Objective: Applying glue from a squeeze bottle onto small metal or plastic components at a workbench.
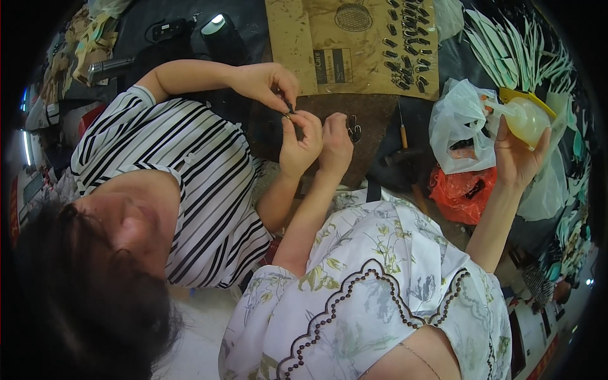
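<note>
My right hand [520, 154], at the right, has its thumb and fingers about a translucent squeeze bottle [531, 121] of pale yellow liquid. The bottle is tilted, its nozzle pointing left over a white plastic bag [461, 120]. My left hand [335, 144] rests closed on a dark brown board [373, 120]; whatever its curled fingers hold is hidden. Small metal loops [355, 129] lie just right of it. Close on the left, a co-worker in a striped shirt [190, 183] pinches a small dark piece [289, 112] between both hands.
Rows of small dark pieces [408, 47] lie on a brown paper sheet [354, 76] at the back. An awl with an orange handle [403, 136] and a hammer [405, 155] lie mid-table. A red bag [465, 197] sits by the white one. Green-white strips [516, 54] spread far right.
</note>
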`<action>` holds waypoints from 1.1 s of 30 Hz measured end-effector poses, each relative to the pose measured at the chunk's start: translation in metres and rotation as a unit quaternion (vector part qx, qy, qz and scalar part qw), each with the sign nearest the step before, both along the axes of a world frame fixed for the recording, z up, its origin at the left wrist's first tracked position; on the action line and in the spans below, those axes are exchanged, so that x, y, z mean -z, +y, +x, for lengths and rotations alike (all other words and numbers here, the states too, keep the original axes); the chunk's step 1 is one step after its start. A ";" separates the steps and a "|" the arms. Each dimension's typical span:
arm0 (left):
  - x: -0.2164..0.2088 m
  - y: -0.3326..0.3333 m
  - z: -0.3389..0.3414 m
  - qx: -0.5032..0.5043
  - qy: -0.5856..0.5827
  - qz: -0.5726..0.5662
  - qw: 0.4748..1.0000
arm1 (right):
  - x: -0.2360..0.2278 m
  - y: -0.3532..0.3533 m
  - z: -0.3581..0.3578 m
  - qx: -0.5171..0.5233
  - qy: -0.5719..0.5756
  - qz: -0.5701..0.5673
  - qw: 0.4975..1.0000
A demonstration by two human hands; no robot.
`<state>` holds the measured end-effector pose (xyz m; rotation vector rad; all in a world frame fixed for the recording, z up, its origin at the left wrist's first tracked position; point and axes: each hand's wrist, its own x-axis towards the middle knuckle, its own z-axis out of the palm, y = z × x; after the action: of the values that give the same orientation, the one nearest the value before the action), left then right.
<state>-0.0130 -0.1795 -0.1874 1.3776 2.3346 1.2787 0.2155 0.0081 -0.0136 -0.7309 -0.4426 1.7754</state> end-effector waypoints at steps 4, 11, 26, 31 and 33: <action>-0.004 0.001 0.002 -0.001 -0.023 -0.023 0.999 | 0.001 0.002 0.005 -0.017 0.024 0.005 1.000; 0.014 -0.009 -0.004 0.016 0.080 -0.127 0.989 | 0.002 0.002 0.007 0.000 0.025 0.000 1.000; -0.027 0.003 0.012 0.027 -0.071 0.056 0.996 | 0.006 0.004 0.003 -0.012 0.027 -0.004 1.000; -0.034 0.004 0.017 0.015 -0.082 0.058 0.995 | 0.006 0.005 0.002 -0.012 0.018 -0.008 1.000; -0.033 0.004 0.017 0.025 -0.081 0.054 0.995 | 0.006 0.004 0.001 -0.014 0.020 -0.007 1.000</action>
<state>0.0038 -0.1759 -0.1542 1.3000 2.1391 1.4629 0.2164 0.0124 -0.0194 -0.7001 -0.4161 1.8170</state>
